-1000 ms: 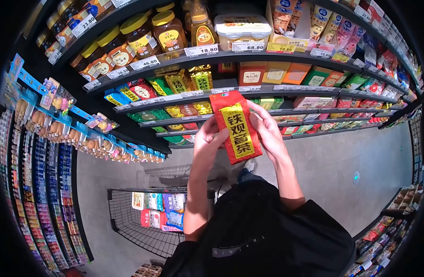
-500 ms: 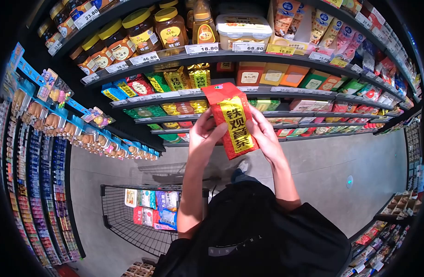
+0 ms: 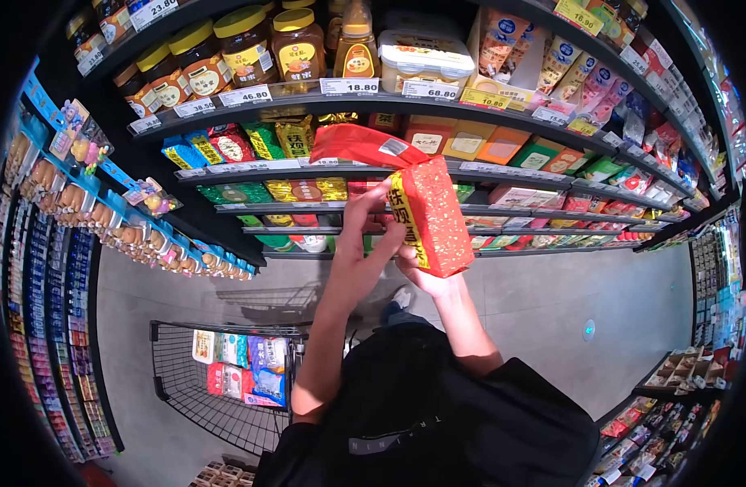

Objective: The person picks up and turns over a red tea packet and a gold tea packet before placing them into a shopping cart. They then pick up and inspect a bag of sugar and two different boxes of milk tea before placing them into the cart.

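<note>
A red foil packet of tea with a yellow label and black characters is held up in front of the shelves, turned so that its glittery side faces me. Its red top flap sticks out to the left. My right hand grips the packet's lower end from below, with most of its fingers hidden behind it. At the label edge, my left hand has its curled fingers and thumb closed against the packet's left side. More green and gold tea packets stand on the shelf just behind.
Honey jars and a white-lidded tub line the shelf above. A black wire shopping cart with several bagged goods stands at lower left. Hanging toys flank the left, and grey floor shows below.
The packet has turned from its label face to its side, and its top flap has swung left. My right hand has moved under the packet's lower end. The view has shifted slightly.
</note>
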Action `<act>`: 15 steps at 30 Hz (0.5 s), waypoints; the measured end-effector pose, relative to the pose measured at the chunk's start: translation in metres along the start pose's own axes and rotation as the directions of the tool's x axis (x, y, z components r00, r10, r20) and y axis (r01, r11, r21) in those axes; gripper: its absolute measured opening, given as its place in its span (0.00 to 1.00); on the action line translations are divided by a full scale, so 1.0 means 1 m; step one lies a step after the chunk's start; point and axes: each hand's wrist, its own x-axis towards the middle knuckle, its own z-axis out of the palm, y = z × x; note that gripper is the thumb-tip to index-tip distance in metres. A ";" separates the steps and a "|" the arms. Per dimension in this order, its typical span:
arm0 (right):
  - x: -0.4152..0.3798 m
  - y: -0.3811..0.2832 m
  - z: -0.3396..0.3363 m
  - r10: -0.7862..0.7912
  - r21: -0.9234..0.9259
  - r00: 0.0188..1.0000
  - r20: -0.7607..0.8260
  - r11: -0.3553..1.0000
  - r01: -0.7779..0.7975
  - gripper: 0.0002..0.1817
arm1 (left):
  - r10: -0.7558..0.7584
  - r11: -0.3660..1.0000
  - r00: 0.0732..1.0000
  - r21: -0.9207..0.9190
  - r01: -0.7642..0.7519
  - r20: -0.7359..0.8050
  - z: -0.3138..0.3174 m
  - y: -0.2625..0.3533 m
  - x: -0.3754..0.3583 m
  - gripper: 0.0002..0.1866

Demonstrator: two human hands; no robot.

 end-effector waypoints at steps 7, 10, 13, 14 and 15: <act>0.003 0.008 -0.010 0.109 0.147 0.983 0.151 0.980 -0.131 0.30 | 0.063 0.998 0.994 0.018 -0.062 -0.090 0.013 -0.005 -0.003 0.31; 0.001 0.009 -0.018 0.142 0.180 0.960 0.242 0.966 -0.188 0.31 | -0.001 1.000 0.999 -0.005 0.001 -0.039 0.011 -0.006 0.003 0.29; -0.001 0.010 -0.022 0.189 0.231 0.940 0.285 0.938 -0.259 0.30 | -0.032 0.987 0.999 -0.160 0.026 -0.037 0.013 0.001 0.010 0.25; 0.000 0.010 -0.023 0.192 0.229 0.940 0.282 0.938 -0.261 0.30 | -0.033 0.978 0.999 -0.207 0.026 -0.029 0.014 0.004 0.012 0.24; 0.001 0.011 -0.023 0.187 0.241 0.935 0.300 0.934 -0.264 0.30 | -0.031 0.967 0.999 -0.252 0.025 -0.020 0.014 0.005 0.014 0.23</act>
